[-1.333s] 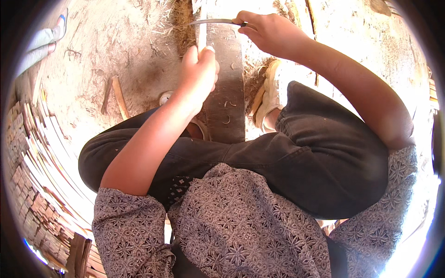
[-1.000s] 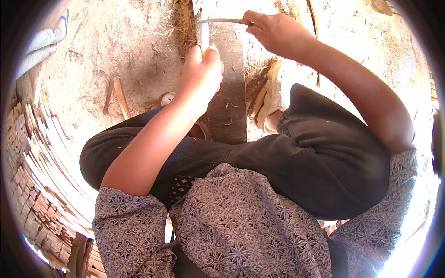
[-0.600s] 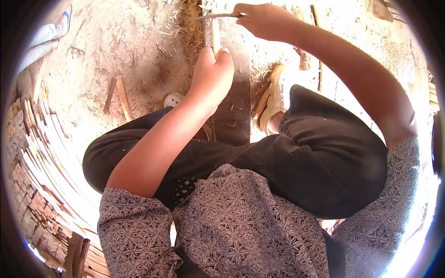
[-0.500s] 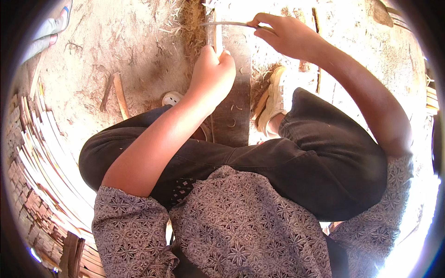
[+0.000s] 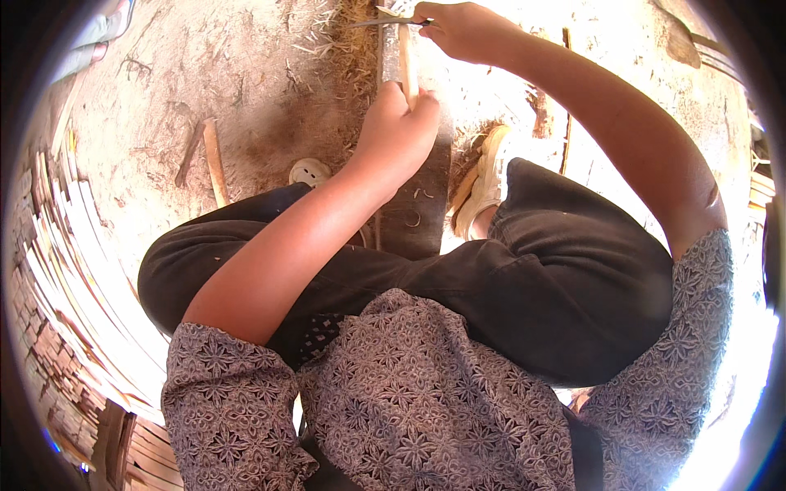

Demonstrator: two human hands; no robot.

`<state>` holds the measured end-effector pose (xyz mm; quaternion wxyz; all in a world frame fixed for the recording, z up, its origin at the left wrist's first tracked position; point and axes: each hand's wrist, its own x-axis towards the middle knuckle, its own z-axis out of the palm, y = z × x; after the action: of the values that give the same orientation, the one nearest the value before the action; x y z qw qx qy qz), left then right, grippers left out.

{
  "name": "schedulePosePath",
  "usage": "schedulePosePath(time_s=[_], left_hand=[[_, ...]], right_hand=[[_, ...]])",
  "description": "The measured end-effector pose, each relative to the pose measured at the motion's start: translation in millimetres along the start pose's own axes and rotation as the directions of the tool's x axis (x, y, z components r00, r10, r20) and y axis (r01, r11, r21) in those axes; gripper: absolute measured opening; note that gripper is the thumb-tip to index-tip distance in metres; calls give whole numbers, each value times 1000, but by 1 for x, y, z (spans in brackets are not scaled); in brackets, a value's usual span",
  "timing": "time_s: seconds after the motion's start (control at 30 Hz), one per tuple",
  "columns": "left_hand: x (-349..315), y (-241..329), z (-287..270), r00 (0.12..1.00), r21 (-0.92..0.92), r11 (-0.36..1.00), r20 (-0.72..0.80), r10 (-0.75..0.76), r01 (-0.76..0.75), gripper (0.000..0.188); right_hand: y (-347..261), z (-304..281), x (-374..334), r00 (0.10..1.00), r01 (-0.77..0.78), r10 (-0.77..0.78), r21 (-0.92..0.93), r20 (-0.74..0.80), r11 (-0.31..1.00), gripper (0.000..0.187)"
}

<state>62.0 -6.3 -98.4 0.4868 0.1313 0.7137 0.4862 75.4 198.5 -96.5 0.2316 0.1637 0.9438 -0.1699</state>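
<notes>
My left hand [image 5: 399, 133] is closed around the near end of a pale wooden strip [image 5: 408, 64], which points away from me over a dark plank [image 5: 416, 219]. Farther off, my right hand [image 5: 463, 33] grips the handle end of a thin knife [image 5: 378, 21]. Its narrow blade reaches leftward across the strip near the top edge of the view. Whether the edge touches the wood I cannot tell. The strip's far end is lost in glare.
Curled shavings [image 5: 354, 51] lie left of the plank. Two loose wood pieces [image 5: 214, 162] rest on the ground. Long split strips [image 5: 82, 237] are heaped at the left. My light clogs [image 5: 490, 176] flank the plank. Another person's foot [image 5: 100, 51] shows at the far left.
My right hand and the knife have moved farther away and to the left along the strip. My left hand, with the strip, has shifted a little to the right.
</notes>
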Motion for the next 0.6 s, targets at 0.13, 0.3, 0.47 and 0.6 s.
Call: schedulePosePath(time_s=[0.13,0.3,0.47,0.6], left_hand=[[-3,10,-20,974,-394,912,224,-25,113,22],[-11,11,-12,973,-528,821,191,-133,216,19],[-6,11,-6,964,-555,797,238,-120,236,21],[-8,18,1,964,-600,759,221,-147,253,20]], right_hand=[[10,6,-23,997,-52,63,213,-45,976,29],[-1,-11,-93,992,-107,81,321,92,941,31],[11,14,-107,992,0,38,295,-122,955,30],[31,39,-69,967,127,-64,251,-246,959,31]])
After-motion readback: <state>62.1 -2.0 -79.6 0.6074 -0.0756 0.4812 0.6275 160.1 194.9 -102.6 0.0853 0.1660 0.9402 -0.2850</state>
